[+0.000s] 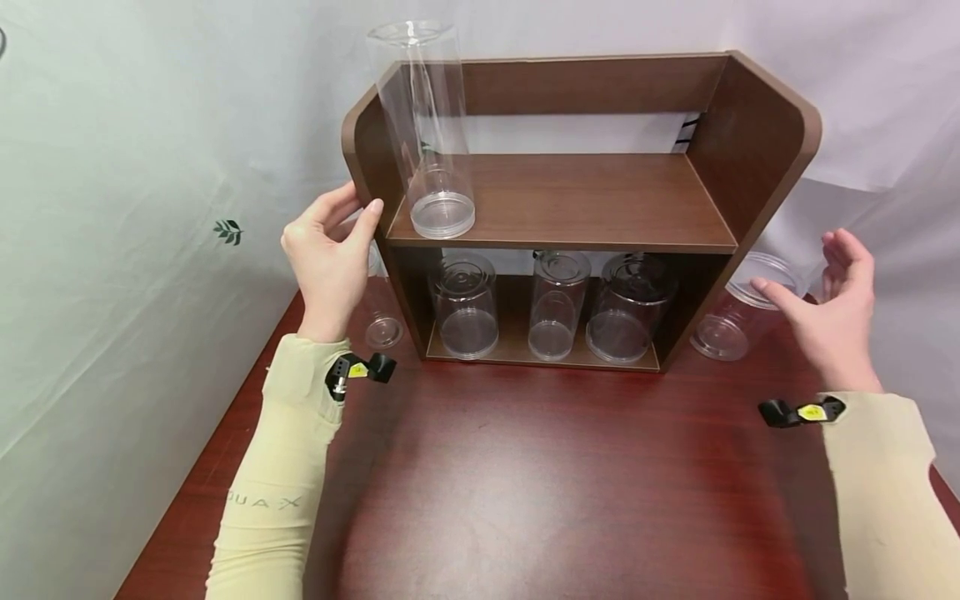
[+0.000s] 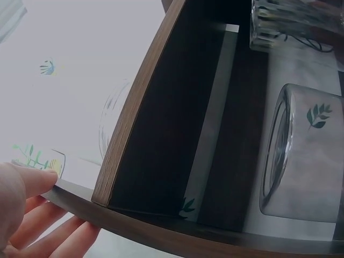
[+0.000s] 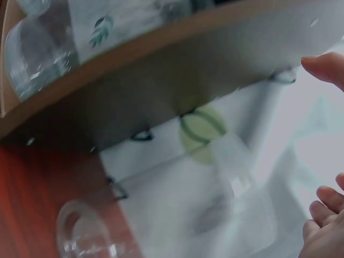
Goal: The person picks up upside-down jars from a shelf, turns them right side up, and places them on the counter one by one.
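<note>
My left hand (image 1: 330, 258) grips the left side panel of a brown two-tier wooden shelf (image 1: 570, 200), with the thumb in front. Beside it, a tall clear plastic jar (image 1: 442, 212) stands on the upper tier. In the left wrist view, the thumb (image 2: 37, 180) and fingers lie on opposite sides of the panel (image 2: 140, 228). To the right of the shelf, my right hand (image 1: 840, 312) hovers with thumb and fingers spread, holding nothing. Its thumb overlaps the rim of a clear jar (image 1: 723, 333) on the table in the head view.
The lower tier holds three clear jars: a wide one (image 1: 468, 321), a narrow one (image 1: 555, 317) and another wide one (image 1: 622, 325). Left of the shelf stands one more clear jar (image 1: 384, 332). Pale curtains (image 1: 150, 167) surround the dark red table (image 1: 555, 475).
</note>
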